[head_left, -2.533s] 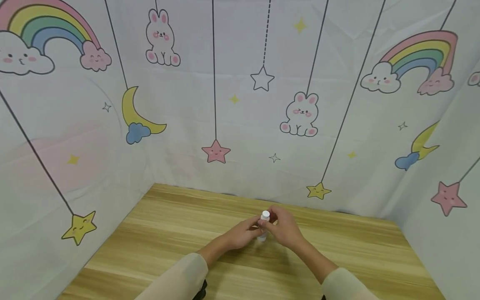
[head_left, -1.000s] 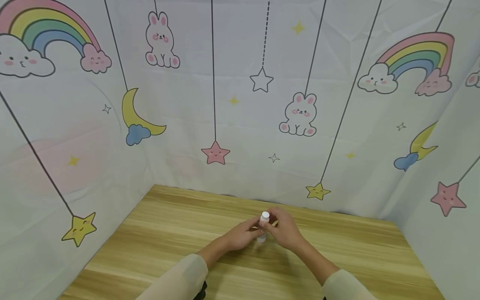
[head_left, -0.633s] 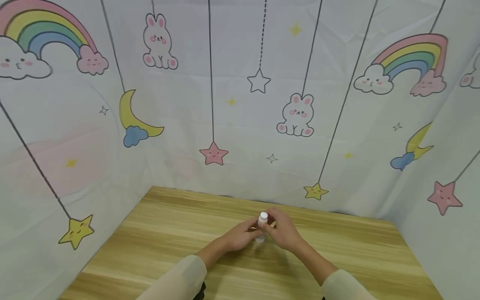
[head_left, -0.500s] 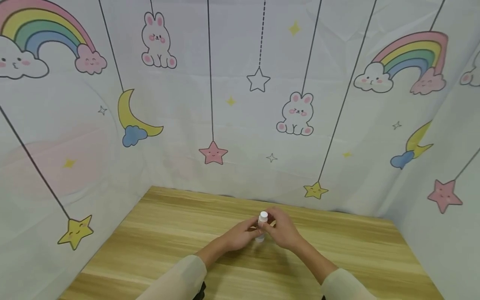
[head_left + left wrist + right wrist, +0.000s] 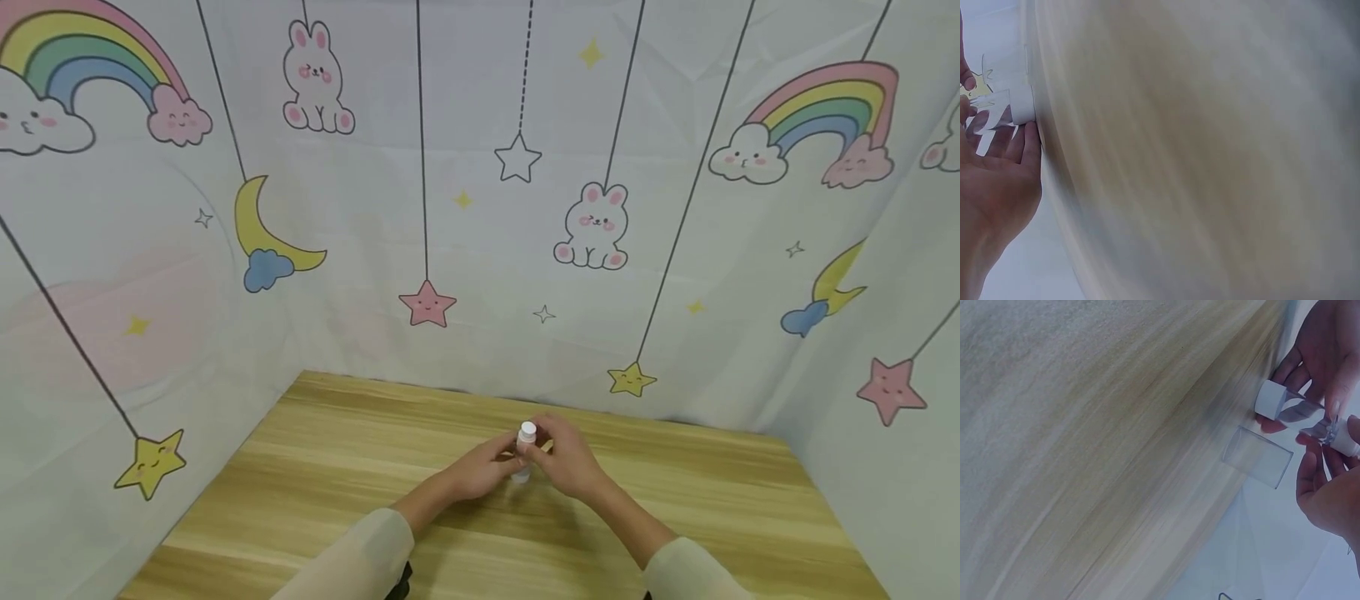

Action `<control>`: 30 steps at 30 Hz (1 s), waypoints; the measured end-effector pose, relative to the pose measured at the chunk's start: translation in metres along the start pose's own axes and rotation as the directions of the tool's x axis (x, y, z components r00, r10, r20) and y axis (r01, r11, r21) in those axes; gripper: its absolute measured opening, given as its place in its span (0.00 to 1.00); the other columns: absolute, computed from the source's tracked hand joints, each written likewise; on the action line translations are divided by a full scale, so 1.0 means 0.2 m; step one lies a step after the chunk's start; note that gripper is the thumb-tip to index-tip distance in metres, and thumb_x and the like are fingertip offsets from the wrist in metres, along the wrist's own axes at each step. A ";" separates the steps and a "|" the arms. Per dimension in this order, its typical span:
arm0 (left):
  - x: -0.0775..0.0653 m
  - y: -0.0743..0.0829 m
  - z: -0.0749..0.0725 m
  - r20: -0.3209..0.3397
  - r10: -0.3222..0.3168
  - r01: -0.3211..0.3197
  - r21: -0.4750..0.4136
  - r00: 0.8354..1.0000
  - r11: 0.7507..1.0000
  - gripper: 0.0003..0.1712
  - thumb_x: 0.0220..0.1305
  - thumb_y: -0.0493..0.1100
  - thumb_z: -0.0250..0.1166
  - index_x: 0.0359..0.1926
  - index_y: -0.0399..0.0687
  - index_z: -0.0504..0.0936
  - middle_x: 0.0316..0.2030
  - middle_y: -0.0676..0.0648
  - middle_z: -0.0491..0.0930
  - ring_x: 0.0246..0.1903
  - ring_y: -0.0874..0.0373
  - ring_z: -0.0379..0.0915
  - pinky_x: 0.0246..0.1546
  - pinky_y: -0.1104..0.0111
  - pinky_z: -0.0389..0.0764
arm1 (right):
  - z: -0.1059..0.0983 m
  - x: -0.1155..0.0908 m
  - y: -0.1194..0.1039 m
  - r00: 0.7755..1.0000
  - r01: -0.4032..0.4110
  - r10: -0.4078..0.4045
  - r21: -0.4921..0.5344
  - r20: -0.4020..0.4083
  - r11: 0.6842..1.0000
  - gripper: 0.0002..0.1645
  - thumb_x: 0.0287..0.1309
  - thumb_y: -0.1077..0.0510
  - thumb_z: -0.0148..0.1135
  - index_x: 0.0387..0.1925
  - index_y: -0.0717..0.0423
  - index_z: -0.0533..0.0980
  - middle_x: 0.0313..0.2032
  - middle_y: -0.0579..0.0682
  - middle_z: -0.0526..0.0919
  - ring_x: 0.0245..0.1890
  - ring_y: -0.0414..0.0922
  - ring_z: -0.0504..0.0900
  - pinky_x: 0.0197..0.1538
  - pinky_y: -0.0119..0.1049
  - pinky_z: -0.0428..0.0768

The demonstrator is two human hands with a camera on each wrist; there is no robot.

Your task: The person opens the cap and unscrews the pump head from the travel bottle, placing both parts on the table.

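Observation:
A small slim bottle (image 5: 527, 437) stands upright on the table, with a white top, a clear middle (image 5: 1300, 409) and a white base (image 5: 1022, 105). My left hand (image 5: 480, 471) holds its lower, clear part, fingers round the back and thumb in front. Higher up, my right hand (image 5: 566, 457) pinches the upper white part between thumb and fingers. The fingers hide much of the middle. A clear, straight-sided piece (image 5: 1257, 457) stands on the table beside the bottle in the right wrist view; the hands seem to hide it in the head view.
Under the hands lies a wood-grain table (image 5: 337, 500). Pale cloth walls (image 5: 487, 242) printed with rabbits, stars and rainbows enclose it at the back and both sides. Cream sleeves (image 5: 360, 550) cover the forearms. Part of a black band (image 5: 401, 583) shows below the left sleeve.
The head view has shifted slightly. Both hands stay on the bottle in nearly the same pose, and the bottle keeps its place on the table.

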State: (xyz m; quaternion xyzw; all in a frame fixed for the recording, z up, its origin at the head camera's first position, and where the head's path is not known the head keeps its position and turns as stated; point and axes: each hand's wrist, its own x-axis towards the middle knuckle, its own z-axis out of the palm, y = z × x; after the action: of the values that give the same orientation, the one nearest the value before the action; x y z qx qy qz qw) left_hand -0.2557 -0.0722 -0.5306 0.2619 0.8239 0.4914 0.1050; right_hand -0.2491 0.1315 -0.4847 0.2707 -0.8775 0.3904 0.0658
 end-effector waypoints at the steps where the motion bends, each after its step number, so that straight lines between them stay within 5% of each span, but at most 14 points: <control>1: 0.00 0.00 0.00 0.000 -0.001 0.001 0.003 1.000 1.000 0.33 0.84 0.59 0.53 0.83 0.65 0.60 0.73 0.52 0.72 0.71 0.51 0.69 0.71 0.51 0.71 | 0.00 0.00 0.00 1.000 0.001 -0.001 -0.002 0.001 1.000 0.08 0.71 0.59 0.70 0.48 0.54 0.84 0.42 0.46 0.80 0.42 0.43 0.80 0.42 0.36 0.82; 13: 0.00 0.00 0.01 0.019 -0.004 0.004 -0.003 1.000 1.000 0.34 0.84 0.58 0.52 0.84 0.65 0.58 0.76 0.53 0.68 0.72 0.51 0.69 0.71 0.53 0.72 | -0.02 -0.02 -0.01 0.998 -0.063 0.063 0.035 -0.009 0.997 0.15 0.71 0.59 0.71 0.54 0.51 0.77 0.42 0.43 0.84 0.44 0.43 0.83 0.43 0.36 0.81; 30: 0.01 0.01 -0.01 0.008 0.014 -0.014 0.011 1.000 1.000 0.32 0.85 0.56 0.53 0.83 0.63 0.60 0.72 0.53 0.73 0.70 0.52 0.70 0.71 0.50 0.71 | -0.02 0.00 0.00 0.999 -0.029 0.028 0.039 0.016 0.999 0.14 0.72 0.62 0.69 0.55 0.53 0.78 0.46 0.46 0.84 0.46 0.45 0.83 0.44 0.37 0.82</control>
State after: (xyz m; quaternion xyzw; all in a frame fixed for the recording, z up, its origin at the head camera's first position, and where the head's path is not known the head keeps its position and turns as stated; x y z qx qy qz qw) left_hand -0.2571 -0.0712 -0.5273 0.2701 0.8244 0.4865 0.1036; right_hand -0.2496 0.1354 -0.4819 0.2624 -0.8740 0.4062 0.0480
